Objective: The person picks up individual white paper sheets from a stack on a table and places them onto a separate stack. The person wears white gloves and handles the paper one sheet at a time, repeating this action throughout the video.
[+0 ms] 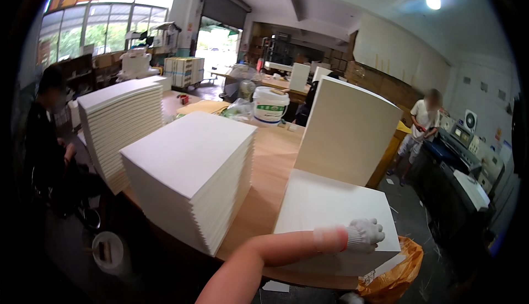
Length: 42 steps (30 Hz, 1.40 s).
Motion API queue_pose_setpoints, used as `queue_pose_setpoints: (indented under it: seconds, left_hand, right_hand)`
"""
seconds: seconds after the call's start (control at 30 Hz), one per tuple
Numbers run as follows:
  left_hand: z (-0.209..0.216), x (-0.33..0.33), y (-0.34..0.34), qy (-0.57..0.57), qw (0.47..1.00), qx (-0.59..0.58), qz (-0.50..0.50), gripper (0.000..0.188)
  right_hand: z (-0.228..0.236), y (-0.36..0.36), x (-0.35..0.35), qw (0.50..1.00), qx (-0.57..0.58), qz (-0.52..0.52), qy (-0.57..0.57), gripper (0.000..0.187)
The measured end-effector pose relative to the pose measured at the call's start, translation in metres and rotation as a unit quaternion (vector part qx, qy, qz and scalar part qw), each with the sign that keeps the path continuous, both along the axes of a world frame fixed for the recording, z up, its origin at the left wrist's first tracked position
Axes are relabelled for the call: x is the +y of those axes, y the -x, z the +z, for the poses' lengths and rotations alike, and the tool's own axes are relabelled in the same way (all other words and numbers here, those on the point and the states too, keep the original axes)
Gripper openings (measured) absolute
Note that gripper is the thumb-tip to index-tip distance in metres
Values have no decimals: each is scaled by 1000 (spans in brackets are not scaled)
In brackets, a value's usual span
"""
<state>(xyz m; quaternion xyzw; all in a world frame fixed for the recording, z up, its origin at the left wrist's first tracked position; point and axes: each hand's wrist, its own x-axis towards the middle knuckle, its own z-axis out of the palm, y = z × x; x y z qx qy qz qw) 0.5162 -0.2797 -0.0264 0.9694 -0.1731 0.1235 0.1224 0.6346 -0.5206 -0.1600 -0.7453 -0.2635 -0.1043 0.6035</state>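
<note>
My left hand (366,235), in a white knitted glove with a red cuff, rests on the right part of a low white block-shaped stack (325,202). Its fingers look slightly bent and apart, with nothing seen in them. My bare left forearm reaches across the front of this stack. Behind it a tall white block (347,133) stands upright, its near side shaded. To the left, a big stack of white boards or folded sheets (187,144) with ridged sides sits on the wooden table (264,177). I cannot make out my right hand.
Another layered white stack (121,122) stands at the left. A white bucket (270,105) is toward the back of the table. An orange plastic bag (399,276) hangs or stands by the right front corner. One person (47,133) sits at left; another (423,119) stands near machines (463,144).
</note>
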Motion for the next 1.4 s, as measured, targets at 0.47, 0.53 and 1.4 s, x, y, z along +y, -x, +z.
queue_pose_setpoints:
  seconds: [0.47,0.53,1.4]
  left_hand:
    - [7,-2,-2,-1,1000,-3,-1,28]
    - [4,-3,3,15,1000,-26,-1,29]
    - [-5,9,-6,10,998,-45,-33,22]
  right_hand:
    - [51,21,15,994,-69,7,80,29]
    - [53,21,11,994,-67,3,82,29]
    - [44,14,-25,990,31,-24,-134,25]
